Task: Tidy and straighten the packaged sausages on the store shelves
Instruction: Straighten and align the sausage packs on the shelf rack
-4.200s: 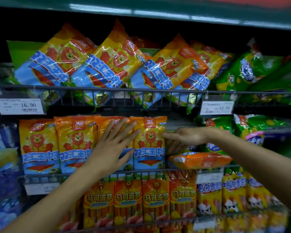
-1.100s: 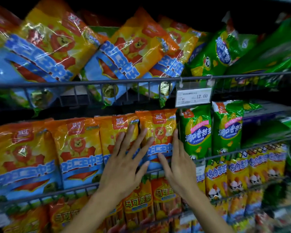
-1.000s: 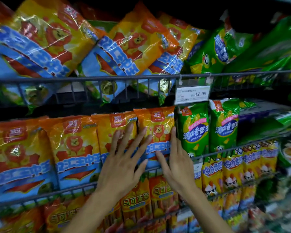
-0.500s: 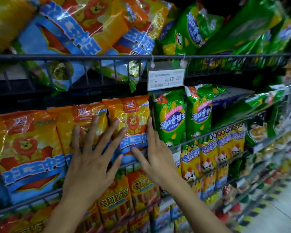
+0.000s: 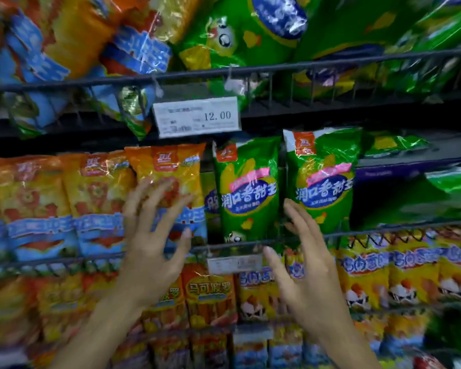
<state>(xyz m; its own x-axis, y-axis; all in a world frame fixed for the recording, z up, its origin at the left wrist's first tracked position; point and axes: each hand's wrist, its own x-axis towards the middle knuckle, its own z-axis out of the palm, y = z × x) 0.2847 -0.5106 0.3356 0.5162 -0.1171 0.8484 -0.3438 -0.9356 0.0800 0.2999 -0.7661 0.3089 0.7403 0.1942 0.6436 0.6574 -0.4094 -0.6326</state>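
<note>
Orange sausage packs (image 5: 96, 203) upright in row, middle shelf, behind wire rail (image 5: 383, 233). Two green sausage packs (image 5: 246, 193) upright just right of them. Left hand (image 5: 152, 235) fingers spread, grasping nothing, before rightmost orange pack. Right hand (image 5: 306, 262) likewise released, before green packs. Price tag (image 5: 197, 117) above.

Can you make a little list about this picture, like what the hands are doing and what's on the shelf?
left hand: open, fingers spread in front of an orange pack
right hand: open, below two green packs
holding: nothing
green packs: upright, side by side
price tag: reads 12.00, hangs on the rail above
picture: blurry, touch unclear
</note>
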